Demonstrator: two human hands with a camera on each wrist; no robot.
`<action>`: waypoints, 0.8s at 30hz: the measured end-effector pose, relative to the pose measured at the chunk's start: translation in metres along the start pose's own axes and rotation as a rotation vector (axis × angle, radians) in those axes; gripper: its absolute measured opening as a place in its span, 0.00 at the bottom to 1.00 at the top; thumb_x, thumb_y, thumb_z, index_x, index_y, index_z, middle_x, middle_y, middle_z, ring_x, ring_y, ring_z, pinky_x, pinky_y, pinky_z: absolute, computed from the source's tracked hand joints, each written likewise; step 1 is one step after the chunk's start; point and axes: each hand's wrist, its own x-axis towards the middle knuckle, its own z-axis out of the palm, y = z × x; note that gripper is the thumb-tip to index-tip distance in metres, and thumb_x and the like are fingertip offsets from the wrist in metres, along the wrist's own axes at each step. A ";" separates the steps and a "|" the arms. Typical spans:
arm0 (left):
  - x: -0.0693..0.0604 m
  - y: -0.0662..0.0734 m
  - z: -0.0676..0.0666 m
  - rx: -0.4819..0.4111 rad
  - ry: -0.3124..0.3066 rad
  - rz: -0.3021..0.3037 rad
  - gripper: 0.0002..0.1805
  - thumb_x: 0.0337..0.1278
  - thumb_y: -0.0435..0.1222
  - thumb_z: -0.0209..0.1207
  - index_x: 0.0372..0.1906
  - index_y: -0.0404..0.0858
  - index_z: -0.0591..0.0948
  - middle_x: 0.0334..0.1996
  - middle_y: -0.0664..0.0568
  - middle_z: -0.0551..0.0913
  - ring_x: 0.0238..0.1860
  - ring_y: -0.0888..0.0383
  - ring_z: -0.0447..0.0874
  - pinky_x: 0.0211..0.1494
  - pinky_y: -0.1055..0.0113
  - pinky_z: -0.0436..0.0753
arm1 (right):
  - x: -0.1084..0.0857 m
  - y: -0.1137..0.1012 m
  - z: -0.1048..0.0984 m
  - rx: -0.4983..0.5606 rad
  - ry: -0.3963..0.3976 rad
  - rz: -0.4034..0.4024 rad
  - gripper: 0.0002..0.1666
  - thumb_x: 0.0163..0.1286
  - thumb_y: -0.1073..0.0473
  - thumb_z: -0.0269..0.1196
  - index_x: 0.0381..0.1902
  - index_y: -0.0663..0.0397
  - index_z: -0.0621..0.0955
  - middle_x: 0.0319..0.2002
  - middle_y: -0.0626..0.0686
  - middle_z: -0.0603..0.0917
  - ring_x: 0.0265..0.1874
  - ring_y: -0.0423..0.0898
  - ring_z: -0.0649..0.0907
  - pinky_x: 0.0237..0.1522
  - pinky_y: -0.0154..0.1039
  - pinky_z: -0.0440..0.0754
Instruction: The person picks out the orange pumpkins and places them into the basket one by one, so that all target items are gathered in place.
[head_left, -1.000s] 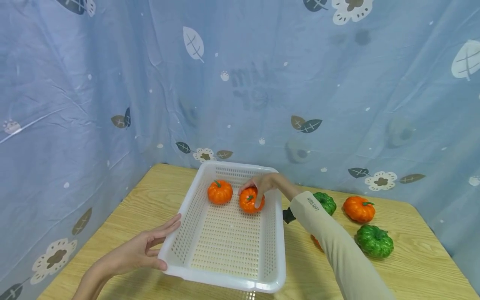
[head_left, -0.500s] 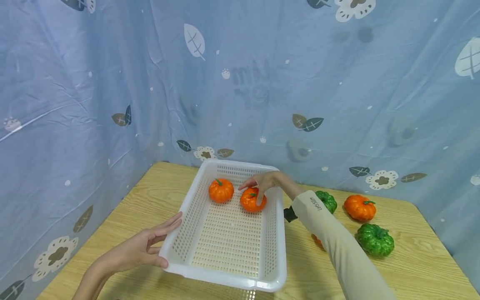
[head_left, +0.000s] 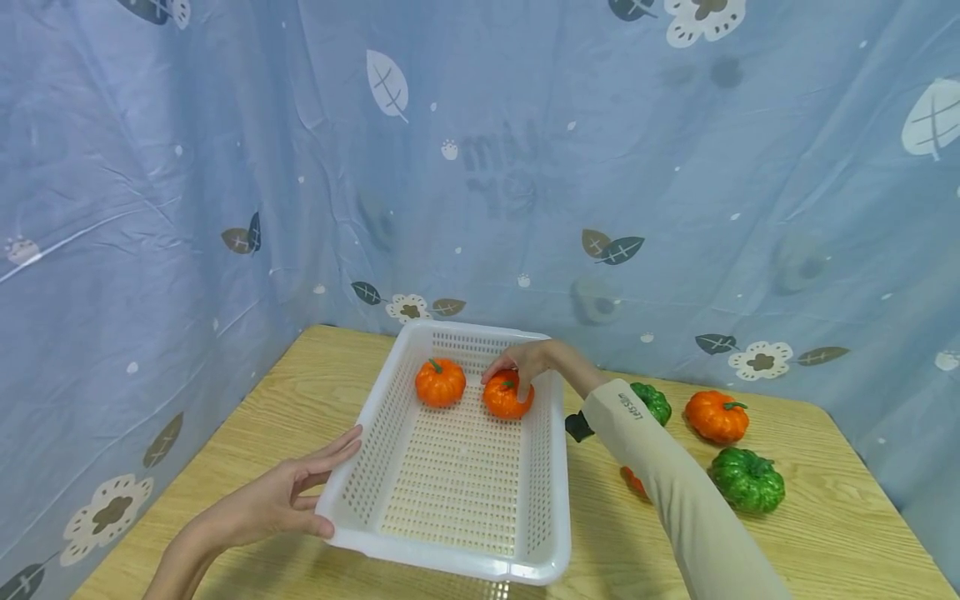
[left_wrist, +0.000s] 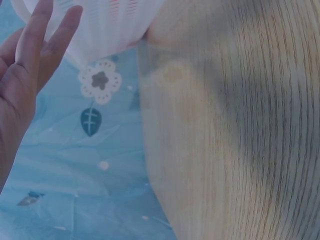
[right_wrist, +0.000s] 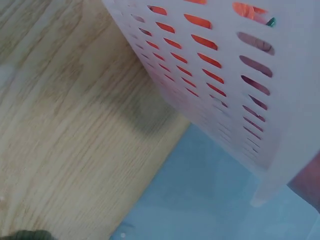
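A white perforated plastic basket (head_left: 536, 575) stands on the wooden table in the head view. Inside, at the back, sit two small orange pumpkins with green stems: one pumpkin (head_left: 440, 384) at the left, another pumpkin (head_left: 498, 406) at the right. My right hand (head_left: 527, 364) reaches over the basket's right rim and holds the right pumpkin, thumb on its near right side and fingers at its far left. My left hand (head_left: 292, 496) touches the basket's left rim and near left corner with extended, spread fingers. Through the basket's slots, orange shows in the right wrist view.
Right of the basket, a green pumpkin (head_left: 747, 481) and an orange pumpkin (head_left: 716, 417) lie on the table (head_left: 840, 500). My right sleeve partly covers another green pumpkin (head_left: 651, 403) and an orange item (head_left: 634, 482). A blue patterned curtain (head_left: 480, 167) hangs behind.
The right pumpkin has shifted slightly back and to the right inside the basket, together with my right hand. My left hand keeps its place at the rim.
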 end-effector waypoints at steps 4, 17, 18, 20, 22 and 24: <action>0.001 -0.001 0.002 0.006 0.000 -0.004 0.47 0.56 0.28 0.62 0.74 0.30 0.45 0.72 0.40 0.23 0.67 0.80 0.52 0.60 0.67 0.74 | -0.005 0.003 0.002 -0.023 0.012 0.002 0.45 0.52 0.78 0.68 0.67 0.49 0.71 0.70 0.51 0.66 0.69 0.50 0.62 0.69 0.42 0.62; 0.002 -0.001 0.002 0.039 0.004 0.004 0.48 0.56 0.27 0.62 0.74 0.29 0.45 0.72 0.40 0.24 0.66 0.79 0.54 0.60 0.69 0.74 | -0.056 0.018 -0.019 0.248 0.138 -0.193 0.43 0.57 0.82 0.60 0.70 0.63 0.63 0.73 0.59 0.58 0.72 0.57 0.55 0.69 0.54 0.57; 0.002 0.000 0.001 0.044 0.006 0.002 0.48 0.56 0.27 0.62 0.74 0.30 0.45 0.72 0.40 0.24 0.66 0.78 0.55 0.59 0.69 0.74 | -0.063 0.021 -0.021 0.290 0.151 -0.215 0.42 0.58 0.82 0.60 0.70 0.65 0.62 0.73 0.60 0.57 0.72 0.57 0.54 0.69 0.54 0.56; 0.002 0.001 0.000 0.057 0.007 0.001 0.48 0.56 0.27 0.62 0.74 0.30 0.45 0.73 0.41 0.25 0.66 0.77 0.57 0.59 0.69 0.74 | -0.076 0.028 -0.024 0.360 0.176 -0.258 0.42 0.58 0.81 0.60 0.70 0.67 0.61 0.73 0.61 0.57 0.72 0.58 0.54 0.69 0.55 0.56; 0.001 0.002 -0.001 0.068 0.010 -0.004 0.48 0.56 0.27 0.62 0.74 0.30 0.45 0.73 0.41 0.25 0.66 0.77 0.57 0.59 0.70 0.74 | -0.087 0.036 -0.024 0.397 0.199 -0.285 0.41 0.59 0.80 0.61 0.70 0.68 0.61 0.72 0.62 0.57 0.72 0.58 0.54 0.68 0.55 0.58; -0.001 0.001 -0.001 0.078 0.012 -0.006 0.47 0.56 0.27 0.62 0.74 0.30 0.46 0.74 0.42 0.26 0.66 0.79 0.55 0.59 0.72 0.73 | -0.097 0.043 -0.021 0.426 0.215 -0.300 0.40 0.61 0.77 0.62 0.70 0.68 0.61 0.72 0.62 0.58 0.72 0.58 0.55 0.67 0.55 0.62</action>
